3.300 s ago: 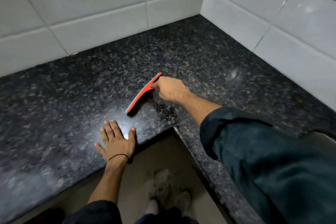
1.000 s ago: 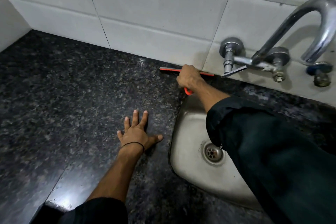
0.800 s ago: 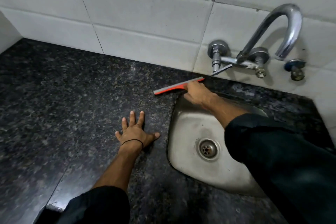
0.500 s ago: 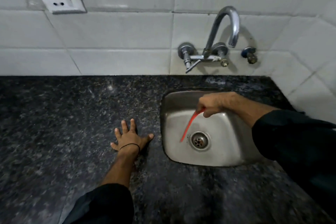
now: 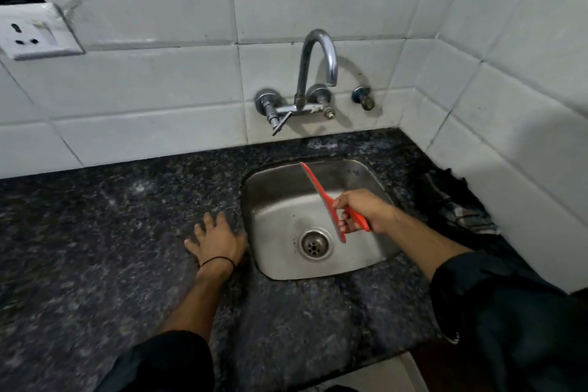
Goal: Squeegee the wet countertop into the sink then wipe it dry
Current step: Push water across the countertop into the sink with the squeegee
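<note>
A red squeegee (image 5: 321, 192) with a grey blade hangs over the steel sink (image 5: 283, 200), its blade running from the sink's back rim down toward the drain (image 5: 315, 243). My right hand (image 5: 366, 212) is shut on its red handle above the sink's right half. My left hand (image 5: 218, 237) lies flat, fingers spread, on the dark speckled granite countertop (image 5: 111, 232) just left of the sink's rim. A dark striped cloth (image 5: 458, 204) lies crumpled on the counter to the right of the sink, against the side wall.
A chrome tap (image 5: 315, 73) juts from the white tiled back wall over the sink, with a small valve (image 5: 362, 99) beside it. A white wall socket (image 5: 35, 32) sits at the upper left. The tiled side wall closes the right. The counter's front edge runs along the bottom.
My right hand drew the squeegee off the back counter strip into the sink, then swung the blade from pointing down-left to standing across the basin. My left hand stayed flat on the counter.
</note>
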